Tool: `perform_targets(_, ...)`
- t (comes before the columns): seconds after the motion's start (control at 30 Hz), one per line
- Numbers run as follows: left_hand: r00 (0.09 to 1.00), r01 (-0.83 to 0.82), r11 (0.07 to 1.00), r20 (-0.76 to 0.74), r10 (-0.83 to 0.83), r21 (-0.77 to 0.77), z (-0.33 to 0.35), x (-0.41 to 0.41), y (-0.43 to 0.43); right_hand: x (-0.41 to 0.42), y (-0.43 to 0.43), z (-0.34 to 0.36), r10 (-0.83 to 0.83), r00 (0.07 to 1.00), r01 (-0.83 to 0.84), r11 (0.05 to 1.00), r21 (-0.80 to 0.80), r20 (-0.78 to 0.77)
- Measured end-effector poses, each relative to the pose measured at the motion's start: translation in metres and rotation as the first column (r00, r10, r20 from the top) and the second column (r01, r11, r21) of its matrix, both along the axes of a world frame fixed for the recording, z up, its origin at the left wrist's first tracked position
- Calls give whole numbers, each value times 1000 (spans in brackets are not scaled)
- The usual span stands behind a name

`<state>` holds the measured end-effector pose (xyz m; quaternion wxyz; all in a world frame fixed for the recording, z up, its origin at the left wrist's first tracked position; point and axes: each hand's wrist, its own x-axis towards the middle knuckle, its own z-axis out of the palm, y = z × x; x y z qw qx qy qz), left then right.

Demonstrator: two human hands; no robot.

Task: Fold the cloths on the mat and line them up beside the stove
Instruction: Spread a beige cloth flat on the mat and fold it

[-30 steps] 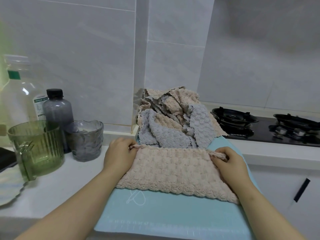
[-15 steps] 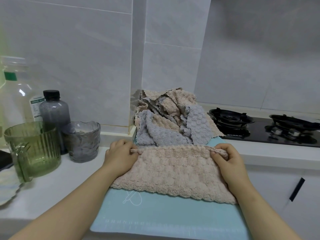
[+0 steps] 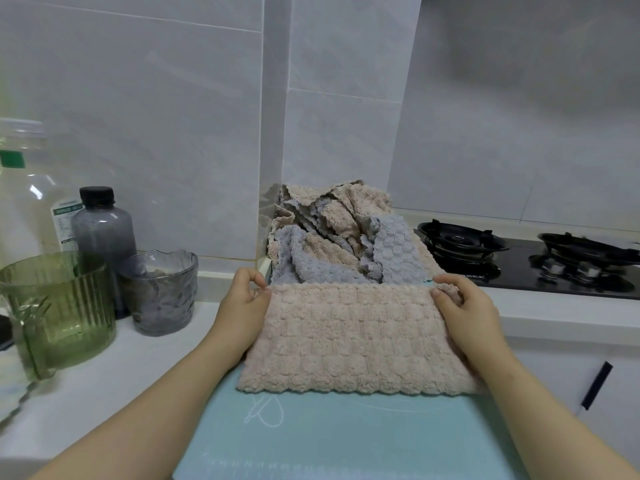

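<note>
A beige waffle cloth [image 3: 349, 337] lies folded in a wide band across the light blue mat [image 3: 346, 441]. My left hand [image 3: 242, 303] pinches its far left corner. My right hand [image 3: 460, 306] grips its far right corner, with cloth bunched under the fingers. Behind it, a heap of crumpled beige and grey cloths [image 3: 339, 237] is piled against the tiled wall. The black gas stove [image 3: 519, 261] sits to the right of the heap.
On the white counter [image 3: 104, 375] to the left stand a green ribbed jug [image 3: 59, 310], a grey glass cup [image 3: 161, 292], a dark bottle [image 3: 102, 226] and a large clear bottle [image 3: 24, 188]. A white cabinet with a black handle [image 3: 595, 389] is below the stove.
Both hands have kept hold of the cloth's far corners and drawn its far edge straighter. The left hand's fingers have lifted slightly at the corner.
</note>
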<state>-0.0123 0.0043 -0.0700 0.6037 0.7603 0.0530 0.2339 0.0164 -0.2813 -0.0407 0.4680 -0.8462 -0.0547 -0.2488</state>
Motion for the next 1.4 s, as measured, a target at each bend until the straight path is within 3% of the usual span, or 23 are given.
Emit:
perform_targets(0.2, 995, -2, 992, -95, 14, 128, 4, -6, 11, 12, 16, 4, 28, 942, -91, 981, -173, -335)
perform_targets(0.33, 990, 69, 944, -143, -23, 324, 4, -12, 12, -1, 18, 6, -38, 919, -50, 976, -213, -392)
perform_targets(0.5, 995, 76, 833, -92, -30, 548, -7, -10, 12, -27, 6, -4, -237, 861, 84, 939, -333, -451)
perform_targets(0.67, 997, -65, 901, 54, 46, 430, -8, -19, 9, -44, 11, -17, -221, 870, 163, 973, -166, -441)
perform_targets(0.73, 990, 0, 907, 127, -59, 420, -6, -30, 8, -49, 12, -23, -228, 888, 199, 973, -112, -400)
perform_targets(0.83, 946, 262, 770, 5, -326, 582, -6, -50, 2, -56, 11, -28, -227, 932, 203, 973, -113, -282)
perform_targets(0.93, 940, 327, 462, -234, -248, 824, -11, -57, -4, -56, 10, -30, -247, 947, 240, 969, -56, -208)
perform_targets(0.97, 944, 320, 402, -253, -212, 858, -12, -58, -7, -57, 10, -30, -266, 945, 260, 964, -55, -189)
perform_targets(1.13, 949, 315, 381, -287, -130, 869, -6, -69, -16, -62, 10, -30, -366, 907, 361, 930, -62, -210)
perform_targets(1.27, 852, 523, 288, -492, -179, 802, 2, -78, -10, -66, 9, -22, -333, 875, 285, 941, -181, -352)
perform_targets(1.33, 766, 639, 366, -603, -223, 677, 14, -77, -5, -66, 8, -18, -304, 863, 249, 951, -183, -404)
perform_targets(1.4, 707, 667, 586, -640, -303, 460, 30, -73, -5, -67, 7, -17, -303, 854, 224, 948, -227, -422)
